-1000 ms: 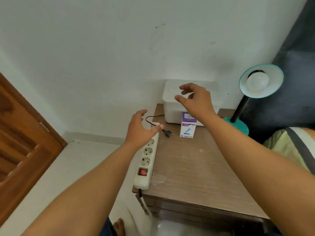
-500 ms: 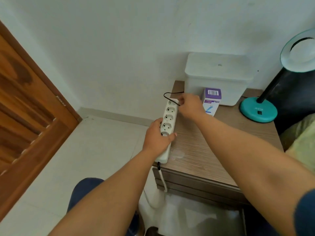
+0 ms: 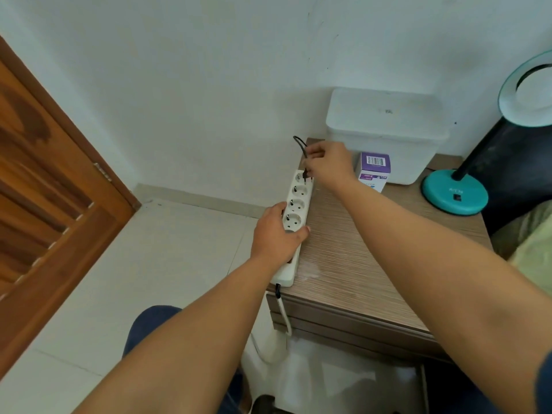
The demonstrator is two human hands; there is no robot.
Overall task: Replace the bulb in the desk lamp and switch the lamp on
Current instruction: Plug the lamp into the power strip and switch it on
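A white power strip lies along the left edge of the wooden bedside table. My left hand grips the strip near its near end and covers the switch. My right hand pinches the lamp's black plug, held upright with its pins just above the farthest socket. The black cord loops up behind my fingers. The teal desk lamp has its base at the table's right and its shade, with a white bulb inside, at the frame's right edge. A purple-and-white bulb box stands beside my right hand.
A white lidded plastic box sits against the wall behind the bulb box. A brown wooden door fills the left side. White floor tiles lie below, and the strip's white cable hangs over the table's front. A green cushion shows at far right.
My right hand has lifted the plug off the table and brought it over the farthest socket. My left hand stays clamped on the strip. The view has moved closer.
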